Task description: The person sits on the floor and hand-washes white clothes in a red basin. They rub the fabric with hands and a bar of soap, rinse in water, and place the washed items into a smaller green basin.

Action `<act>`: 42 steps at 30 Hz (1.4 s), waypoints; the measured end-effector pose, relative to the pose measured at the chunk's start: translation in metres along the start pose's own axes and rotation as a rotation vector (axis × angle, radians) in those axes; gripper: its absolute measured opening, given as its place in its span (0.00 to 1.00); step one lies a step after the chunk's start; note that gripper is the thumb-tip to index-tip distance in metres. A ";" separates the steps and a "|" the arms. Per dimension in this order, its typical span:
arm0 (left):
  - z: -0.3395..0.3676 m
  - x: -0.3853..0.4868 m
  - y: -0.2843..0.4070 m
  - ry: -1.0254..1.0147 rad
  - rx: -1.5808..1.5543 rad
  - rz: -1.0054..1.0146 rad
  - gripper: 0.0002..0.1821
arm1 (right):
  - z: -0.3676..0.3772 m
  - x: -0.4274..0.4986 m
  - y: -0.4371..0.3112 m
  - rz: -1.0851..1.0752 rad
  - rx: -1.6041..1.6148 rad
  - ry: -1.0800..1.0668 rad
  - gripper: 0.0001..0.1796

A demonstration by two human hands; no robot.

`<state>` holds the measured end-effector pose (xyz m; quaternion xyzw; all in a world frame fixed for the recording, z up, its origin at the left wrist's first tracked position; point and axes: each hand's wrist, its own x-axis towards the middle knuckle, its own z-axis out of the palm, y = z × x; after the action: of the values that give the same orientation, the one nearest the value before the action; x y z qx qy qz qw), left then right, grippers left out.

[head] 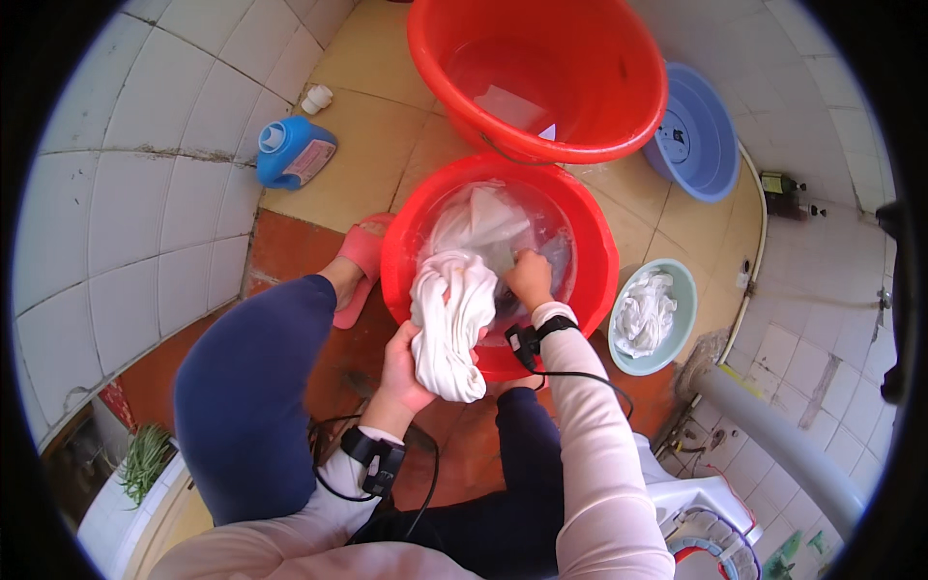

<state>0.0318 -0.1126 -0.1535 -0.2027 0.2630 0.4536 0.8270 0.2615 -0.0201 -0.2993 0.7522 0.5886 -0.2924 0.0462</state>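
My left hand (403, 371) grips a bunched, wet-looking white cloth (453, 319) over the near rim of a red plastic basin (603, 279). Several folds hang together across the palm and fingers. Inside the basin, my right hand (531, 278) reaches down to the water with its fingers curled; what the fingertips touch is hidden. Pale cloth (482, 216) floats in the cloudy water at the far side. Darker fabric (557, 254) lies beside my right hand, partly under water.
A large red tub (536, 65) stands behind the basin. A blue detergent bottle (293, 154) without its cap and a white cap (317, 99) are at left. A pale green bowl (652, 317) holding white cloth (644, 312) and a blue basin (696, 138) are at right, near a grey pipe (783, 442).
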 end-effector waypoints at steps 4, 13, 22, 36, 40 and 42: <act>0.017 0.002 0.000 -0.034 0.009 -0.083 0.31 | -0.058 -0.017 0.005 0.008 0.244 0.012 0.15; 0.059 -0.023 -0.006 -0.260 -0.062 -0.289 0.31 | -0.228 -0.192 -0.070 0.082 0.732 0.086 0.18; 0.145 -0.059 -0.015 -0.134 0.483 -0.483 0.28 | -0.194 -0.285 -0.160 -0.342 0.790 0.375 0.30; 0.172 -0.007 -0.014 -0.032 0.550 -0.414 0.26 | -0.177 -0.211 -0.142 -0.232 0.632 0.696 0.18; 0.177 -0.010 -0.014 -0.216 0.460 -0.421 0.25 | -0.186 -0.197 -0.140 -0.116 0.478 0.831 0.18; 0.179 -0.014 -0.012 -0.191 0.545 -0.426 0.26 | -0.192 -0.193 -0.140 0.048 0.603 0.665 0.19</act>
<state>0.0803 -0.0251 -0.0041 0.0184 0.2477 0.2010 0.9476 0.1815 -0.0638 -0.0069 0.7986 0.4423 -0.1920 -0.3602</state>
